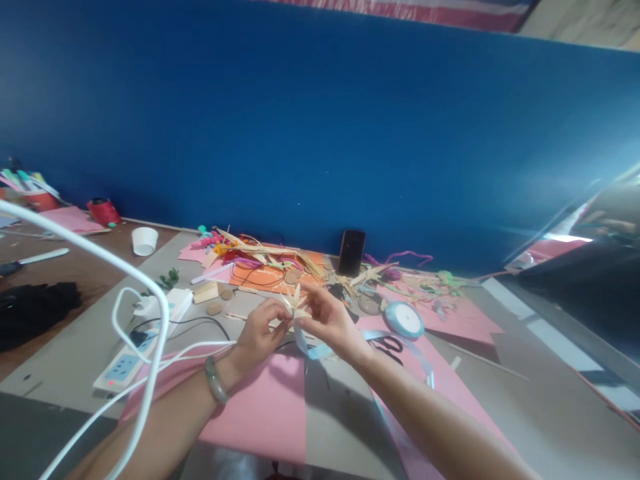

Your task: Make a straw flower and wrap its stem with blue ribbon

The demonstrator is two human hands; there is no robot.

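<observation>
Over the middle of the table, my left hand (261,328) and my right hand (331,321) meet at a pale, straw-coloured flower-like piece (296,300) with pointed petals. My left fingers pinch it low on its left side, and my right thumb and fingers hold it from the right. A light blue ribbon (320,351) hangs just below the piece and runs off to the right. Whether the ribbon is tied to it is hidden by my fingers. The ribbon spool (404,320) stands right of my right hand, near black scissor handles (391,348).
A white cable (163,333) loops across the left foreground by a power strip (123,370). Behind my hands lie straw strips (270,250) and a phone (351,253) leaning against the blue partition (320,133). Pink paper (270,407) lies underneath; a white cup (145,241) stands left.
</observation>
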